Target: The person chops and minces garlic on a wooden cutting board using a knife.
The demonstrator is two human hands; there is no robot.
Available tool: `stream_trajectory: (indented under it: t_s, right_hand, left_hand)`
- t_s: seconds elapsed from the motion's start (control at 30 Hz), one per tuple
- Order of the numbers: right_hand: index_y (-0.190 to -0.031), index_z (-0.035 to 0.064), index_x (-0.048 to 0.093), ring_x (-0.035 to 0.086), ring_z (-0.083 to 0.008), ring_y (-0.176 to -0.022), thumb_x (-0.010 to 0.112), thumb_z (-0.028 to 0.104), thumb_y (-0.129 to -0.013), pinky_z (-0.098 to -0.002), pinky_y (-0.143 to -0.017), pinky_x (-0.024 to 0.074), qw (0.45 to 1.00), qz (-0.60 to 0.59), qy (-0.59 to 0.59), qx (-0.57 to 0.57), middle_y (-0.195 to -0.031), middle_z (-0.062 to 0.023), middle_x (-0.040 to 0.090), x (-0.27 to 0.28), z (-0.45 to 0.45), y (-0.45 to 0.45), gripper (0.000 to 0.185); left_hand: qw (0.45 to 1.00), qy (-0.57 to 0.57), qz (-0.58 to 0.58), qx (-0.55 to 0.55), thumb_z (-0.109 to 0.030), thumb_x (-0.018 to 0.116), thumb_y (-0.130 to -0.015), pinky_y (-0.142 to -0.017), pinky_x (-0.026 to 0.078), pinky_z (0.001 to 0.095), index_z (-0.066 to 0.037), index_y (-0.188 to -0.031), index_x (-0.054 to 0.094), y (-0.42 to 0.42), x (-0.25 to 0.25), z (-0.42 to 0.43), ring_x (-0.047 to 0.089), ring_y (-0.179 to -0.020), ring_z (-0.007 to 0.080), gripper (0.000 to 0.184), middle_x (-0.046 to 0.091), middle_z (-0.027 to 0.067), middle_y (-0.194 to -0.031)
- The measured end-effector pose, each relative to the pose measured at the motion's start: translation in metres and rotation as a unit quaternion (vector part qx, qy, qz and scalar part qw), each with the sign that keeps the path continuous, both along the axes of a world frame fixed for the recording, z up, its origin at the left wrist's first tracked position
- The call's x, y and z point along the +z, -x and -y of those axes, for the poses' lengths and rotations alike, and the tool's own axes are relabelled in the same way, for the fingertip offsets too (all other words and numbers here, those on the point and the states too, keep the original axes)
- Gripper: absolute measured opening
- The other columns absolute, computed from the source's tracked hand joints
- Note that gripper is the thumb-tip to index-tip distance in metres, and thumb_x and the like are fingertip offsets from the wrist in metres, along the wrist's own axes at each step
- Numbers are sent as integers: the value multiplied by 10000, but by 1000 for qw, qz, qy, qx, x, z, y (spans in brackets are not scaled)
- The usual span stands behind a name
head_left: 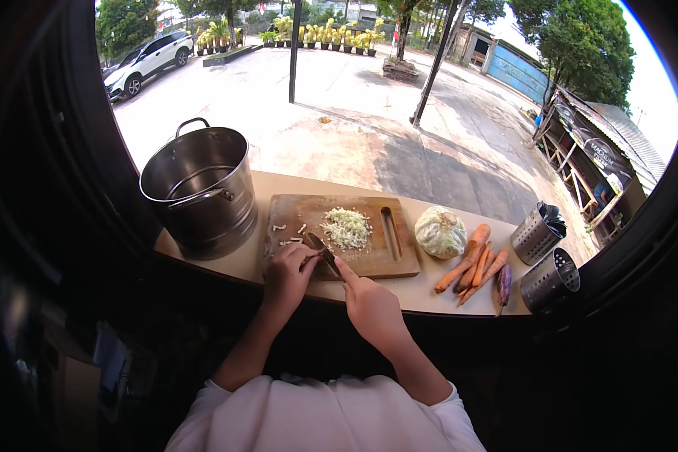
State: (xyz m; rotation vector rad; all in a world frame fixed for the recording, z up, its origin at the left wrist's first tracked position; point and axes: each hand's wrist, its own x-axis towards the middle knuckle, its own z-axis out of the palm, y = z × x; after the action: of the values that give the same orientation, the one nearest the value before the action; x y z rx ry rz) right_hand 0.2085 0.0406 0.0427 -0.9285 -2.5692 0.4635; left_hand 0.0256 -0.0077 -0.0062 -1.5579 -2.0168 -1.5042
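Observation:
My right hand is closed around the handle of a knife, its blade angled up and to the left over the near edge of a wooden cutting board. Close beside the blade, my left hand is closed, fingertips pinched together around a small dark piece that I cannot make out. A heap of finely chopped pale vegetable lies on the board just beyond the knife. Some small white strips are scattered to its left. A long slot is cut into the board's right side.
A large metal pot stands left of the board. To the right are a cabbage, several carrots, a purple eggplant-like vegetable and two perforated metal holders. The counter ends close before my body.

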Motion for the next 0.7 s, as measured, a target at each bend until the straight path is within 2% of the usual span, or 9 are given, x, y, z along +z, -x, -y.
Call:
stream_trajectory:
  t_s: [0.07,0.17,0.3,0.4,0.57,0.7]
  right_hand:
    - [-1471,210,552,654,-411,-769,575,159,-1003,-501,-694,510,997,-54,46,22,-832,-215,660,2,-10,-8,471]
    - [-1463,212,559,648,-432,-816,579,158,-1001,-512,-718,494,996,-66,57,-1,-871,-239,670,9,-8,-15,466]
    - [-1467,237,557,653,-421,-816,580,154,-1001,-504,-716,503,997,-44,69,-2,-876,-228,672,15,0,-21,474]
    - [-1470,247,553,653,-414,-804,580,148,-1000,-500,-714,506,997,-50,58,4,-874,-218,673,10,5,-23,481]
    - [-1485,252,537,657,-400,-782,580,142,-1000,-495,-700,508,999,-32,36,3,-866,-200,670,13,9,-25,499]
    - [-1531,269,471,659,-354,-689,575,186,-1013,-469,-632,540,999,-26,-18,22,-806,-140,639,2,6,-27,535]
  left_hand:
    - [1000,2,9,-6,-82,779,-833,-773,532,422,-32,-893,718,-1,1,1,671,-873,329,99,691,115,-907]
    - [1000,14,26,-6,-85,782,-834,-767,534,415,-30,-888,709,0,2,0,673,-867,321,106,691,115,-906]
    - [999,16,33,8,-78,782,-832,-753,535,413,-29,-881,697,1,-3,-2,673,-848,316,110,689,110,-900]
    - [995,39,94,-6,-74,783,-830,-736,534,414,-32,-883,698,-2,5,1,672,-831,321,108,690,109,-896]
    - [999,23,46,3,-64,783,-819,-729,533,417,-33,-881,699,1,0,-1,668,-824,329,108,694,111,-886]
    - [999,25,34,12,-54,781,-808,-749,533,422,-36,-872,702,2,-2,-1,670,-847,333,103,700,112,-889]
